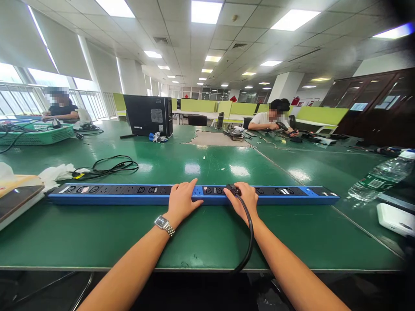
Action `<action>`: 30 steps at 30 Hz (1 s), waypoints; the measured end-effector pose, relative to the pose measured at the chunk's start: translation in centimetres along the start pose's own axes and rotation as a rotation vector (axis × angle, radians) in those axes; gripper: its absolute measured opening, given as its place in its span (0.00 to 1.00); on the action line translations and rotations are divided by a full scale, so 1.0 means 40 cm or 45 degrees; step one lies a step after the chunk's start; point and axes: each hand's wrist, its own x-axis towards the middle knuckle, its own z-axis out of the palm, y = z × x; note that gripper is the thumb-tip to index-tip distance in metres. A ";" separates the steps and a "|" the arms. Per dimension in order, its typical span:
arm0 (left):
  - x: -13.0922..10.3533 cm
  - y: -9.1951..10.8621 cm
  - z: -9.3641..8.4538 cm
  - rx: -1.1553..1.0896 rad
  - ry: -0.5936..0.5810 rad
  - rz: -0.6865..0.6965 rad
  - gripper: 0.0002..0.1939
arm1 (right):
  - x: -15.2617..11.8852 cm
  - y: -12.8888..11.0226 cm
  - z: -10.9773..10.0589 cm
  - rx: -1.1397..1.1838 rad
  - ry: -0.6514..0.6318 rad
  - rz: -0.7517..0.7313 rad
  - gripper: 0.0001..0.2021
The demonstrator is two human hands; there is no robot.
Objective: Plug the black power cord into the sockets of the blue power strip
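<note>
Over the middle of the power strip (113, 197), the right hand (245, 199) has its grip closed on a black plug (232, 189), whose cable (250, 233) curves back past the bench's near edge; whether the plug is seated I cannot tell. Beside it, the left hand (183, 198) lies palm down across the strip, thumb spread, not clenched. Both forearms slant inward. Flat on the green bench (129, 242), the strip's long axis runs left to right, sockets facing up.
</note>
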 end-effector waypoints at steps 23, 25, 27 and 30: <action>0.001 -0.001 -0.004 -0.016 -0.029 0.014 0.35 | -0.012 0.003 -0.037 -0.057 -0.050 -0.390 0.22; 0.000 0.000 -0.006 -0.018 -0.033 0.012 0.35 | -0.009 0.004 -0.038 -0.078 -0.054 -0.412 0.21; 0.000 0.002 -0.007 -0.015 -0.034 0.012 0.35 | -0.005 0.005 -0.042 -0.107 -0.052 -0.448 0.20; 0.001 0.003 -0.007 -0.006 -0.032 0.007 0.34 | -0.003 0.002 -0.045 -0.115 -0.061 -0.473 0.18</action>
